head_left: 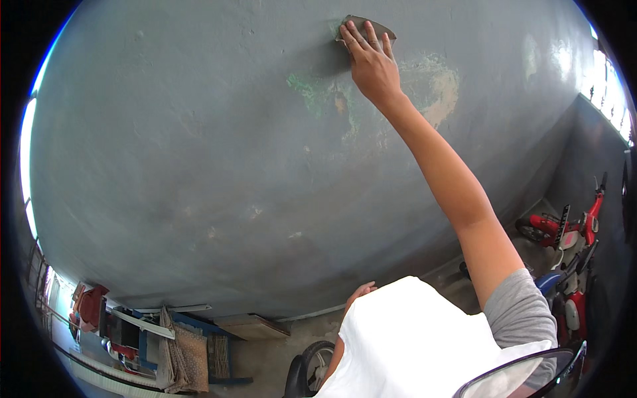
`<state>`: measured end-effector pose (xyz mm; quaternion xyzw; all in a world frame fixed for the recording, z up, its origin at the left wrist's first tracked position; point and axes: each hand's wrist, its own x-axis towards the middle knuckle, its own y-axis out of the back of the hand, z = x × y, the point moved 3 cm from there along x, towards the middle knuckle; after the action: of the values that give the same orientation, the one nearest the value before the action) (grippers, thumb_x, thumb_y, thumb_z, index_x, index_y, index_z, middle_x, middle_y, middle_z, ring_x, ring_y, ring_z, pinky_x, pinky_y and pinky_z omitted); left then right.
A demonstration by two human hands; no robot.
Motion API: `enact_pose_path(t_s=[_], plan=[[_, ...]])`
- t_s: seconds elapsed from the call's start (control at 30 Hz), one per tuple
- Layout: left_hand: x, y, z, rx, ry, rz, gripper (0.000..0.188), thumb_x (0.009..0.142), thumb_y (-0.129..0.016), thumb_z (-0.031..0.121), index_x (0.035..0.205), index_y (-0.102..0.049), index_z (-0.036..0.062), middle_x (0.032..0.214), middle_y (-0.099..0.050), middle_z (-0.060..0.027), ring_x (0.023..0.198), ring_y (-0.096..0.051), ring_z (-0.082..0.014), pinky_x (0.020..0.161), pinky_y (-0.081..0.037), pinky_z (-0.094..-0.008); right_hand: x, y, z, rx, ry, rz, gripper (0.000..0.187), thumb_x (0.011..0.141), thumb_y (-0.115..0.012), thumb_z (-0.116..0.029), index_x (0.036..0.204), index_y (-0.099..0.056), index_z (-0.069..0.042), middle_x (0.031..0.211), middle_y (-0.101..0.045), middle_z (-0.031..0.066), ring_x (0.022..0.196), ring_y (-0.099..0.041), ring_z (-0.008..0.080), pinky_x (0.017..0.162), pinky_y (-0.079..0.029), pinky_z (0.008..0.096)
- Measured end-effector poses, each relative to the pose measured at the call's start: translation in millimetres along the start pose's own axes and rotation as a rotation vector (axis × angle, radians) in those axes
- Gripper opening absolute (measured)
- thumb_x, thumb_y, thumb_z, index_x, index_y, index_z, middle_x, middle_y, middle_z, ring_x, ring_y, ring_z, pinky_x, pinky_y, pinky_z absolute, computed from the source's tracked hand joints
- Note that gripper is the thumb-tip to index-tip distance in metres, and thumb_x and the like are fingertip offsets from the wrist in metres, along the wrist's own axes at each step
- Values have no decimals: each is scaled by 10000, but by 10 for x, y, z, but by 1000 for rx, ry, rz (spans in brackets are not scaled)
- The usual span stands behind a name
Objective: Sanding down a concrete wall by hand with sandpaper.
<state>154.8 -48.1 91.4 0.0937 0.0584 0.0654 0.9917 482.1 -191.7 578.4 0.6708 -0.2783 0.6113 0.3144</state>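
While pressed against the grey wall (199,132), near the upper edge and just right of centre: a thin brown sheet (385,31), partly covered by the right hand (375,69). Laid over it, fingers fairly straight and spread apart. Just left of the sheet, a small greenish mark (334,28); below the hand, a larger worn area (443,93), green toward the left and tan toward the right. Extended diagonally from lower right, a bare forearm (438,156), with a grey sleeve (524,312) above the elbow. Low, near the centre, the left hand (364,290), mostly hidden behind a white covering (411,338); impossible to tell whether spread, closed or holding anything. At the lower right, a dark-rimmed lens (517,378). Along the floor, left to right: a bubble-wrapped bundle (189,358), a flat board (252,326), a dark-tyred wheel (320,361). Farther right, a red motorbike (590,219); above it, a bright barred window (610,96).
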Motion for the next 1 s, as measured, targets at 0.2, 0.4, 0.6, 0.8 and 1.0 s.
enact_pose_path(t_s=[0.2,0.4,0.6,0.8,1.0], plan=[[-46,65,25,3,16,18,637,1061,-423,594,1448,-568,110,1300,-662,-103,1006,-657,-173,864,-539,-366,-354,1,-102,21,-39,-34,605,971,-498,-48,1556,-440,-186,1607,-452,-2,1529,-333,308,1242,-229,596],[-126,167,-16,5,56,5,621,1064,-440,575,1441,-573,100,1293,-668,-108,1027,-652,-175,881,-532,-358,-174,-28,-46,1,-40,-8,602,975,-509,-58,1557,-440,-193,1604,-455,-6,1528,-337,308,1236,-223,619],[-175,274,-57,-10,88,-5,606,1066,-458,557,1435,-578,91,1286,-675,-114,1047,-647,-178,899,-525,-350,-271,-37,-126,17,-51,6,586,986,-515,-68,1553,-446,-196,1592,-472,-5,1522,-348,309,1237,-227,611],[-78,528,-35,-14,87,-48,591,1069,-475,538,1428,-582,81,1279,-681,-119,1068,-642,-181,917,-518,-342,-89,-14,-113,-35,-49,20,563,1001,-505,-80,1551,-448,-186,1586,-479,4,1517,-353,320,1238,-229,601],[84,487,-74,-113,54,-110,576,1072,-492,519,1422,-587,72,1272,-687,-124,1089,-637,-183,935,-511,-334,-269,-68,-265,-42,-86,-4,514,1043,-475,-116,1552,-446,-180,1603,-455,19,1524,-333,326,1246,-209,591]])
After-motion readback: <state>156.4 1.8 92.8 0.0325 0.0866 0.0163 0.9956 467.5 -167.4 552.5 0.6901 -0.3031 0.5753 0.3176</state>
